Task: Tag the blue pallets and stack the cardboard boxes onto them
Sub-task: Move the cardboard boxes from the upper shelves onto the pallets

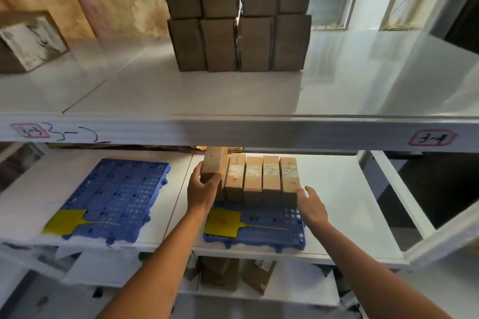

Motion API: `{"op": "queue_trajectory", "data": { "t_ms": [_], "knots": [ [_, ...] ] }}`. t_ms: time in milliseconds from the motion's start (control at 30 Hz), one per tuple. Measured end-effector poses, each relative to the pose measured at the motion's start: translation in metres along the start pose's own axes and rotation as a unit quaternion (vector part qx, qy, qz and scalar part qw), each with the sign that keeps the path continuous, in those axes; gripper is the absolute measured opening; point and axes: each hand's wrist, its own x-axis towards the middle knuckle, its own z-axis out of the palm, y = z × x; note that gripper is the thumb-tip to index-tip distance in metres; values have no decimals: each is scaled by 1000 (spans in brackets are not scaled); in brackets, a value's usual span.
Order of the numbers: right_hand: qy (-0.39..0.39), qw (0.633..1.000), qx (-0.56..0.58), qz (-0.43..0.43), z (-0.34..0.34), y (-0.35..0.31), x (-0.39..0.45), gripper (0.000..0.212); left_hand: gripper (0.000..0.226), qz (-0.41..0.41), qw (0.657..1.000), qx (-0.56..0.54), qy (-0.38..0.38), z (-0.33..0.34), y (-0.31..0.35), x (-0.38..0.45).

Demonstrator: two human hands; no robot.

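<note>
Two blue pallets lie on the lower white shelf, each with a yellow tag at its front. The left pallet [116, 194] is bare, its tag [64, 221] at the front left. The right pallet [272, 228], with its tag [223, 223], carries a row of small taped cardboard boxes [261, 179] standing upright. My left hand [202, 189] grips a tilted cardboard box [213, 163] at the row's left end. My right hand [311, 204] is open, fingertips against the rightmost box.
The upper shelf [233, 127] overhangs the row and holds a tall stack of brown boxes [238, 41] plus a labelled carton [28, 41] at the far left. More boxes [233, 277] sit on the shelf below. A white frame post [394, 189] stands at the right.
</note>
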Motion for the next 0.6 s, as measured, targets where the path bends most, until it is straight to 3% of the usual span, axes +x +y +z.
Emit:
{"op": "queue_trajectory", "data": {
  "t_ms": [233,400,533,600],
  "knots": [
    [18,1000,5,3,-1,-6,-20,64,98,-9,1000,16,-19,-7,4,-4],
    [76,994,-54,-58,-4,-34,-49,58,85,28,996,75,-34,-33,12,-2],
    [106,978,-96,-154,0,-68,-84,32,78,102,980,161,-62,-68,31,2],
    [102,968,-146,-178,5,-85,-103,42,67,159,963,200,-82,-86,44,1]
  ]
}}
